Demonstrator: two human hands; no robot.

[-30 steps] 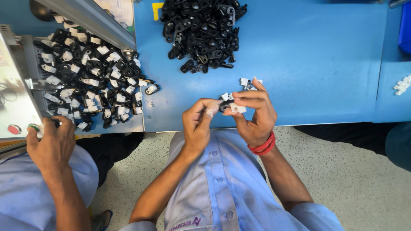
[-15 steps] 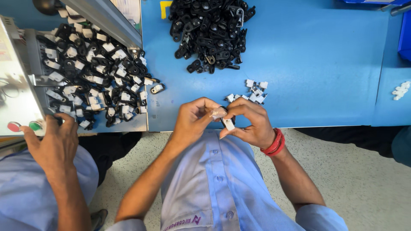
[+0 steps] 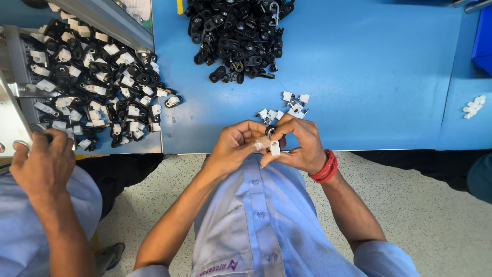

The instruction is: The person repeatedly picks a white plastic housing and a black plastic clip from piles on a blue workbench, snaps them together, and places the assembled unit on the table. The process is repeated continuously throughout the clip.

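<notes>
Clip (image 3: 271,131) and white cap (image 3: 275,149) are sitting between my fingertips, just off the near edge of the blue table (image 3: 369,77), over my shirt and the floor. My left hand (image 3: 237,146) is pinching in from one side, my right hand (image 3: 302,146) is closing on the parts from the other, and both are clamped together around them, so little of the clip is showing.

I am judging the main risk to be a drop: I am working past the table edge, so a part slipping from my grip would likely be falling into my lap or onto the speckled floor rather than back onto the blue. The cap is poking out below my fingers, held by little, and a skewed push could be popping it loose or seating it crooked.

Loose white caps (image 3: 289,106) are lying near my knuckles; a careless reach could be scattering them off the edge. The black pile (image 3: 238,36) is lying well apart. A co-worker's hand (image 3: 43,164) is resting by the tray (image 3: 92,87) at my left, well clear of mine.
</notes>
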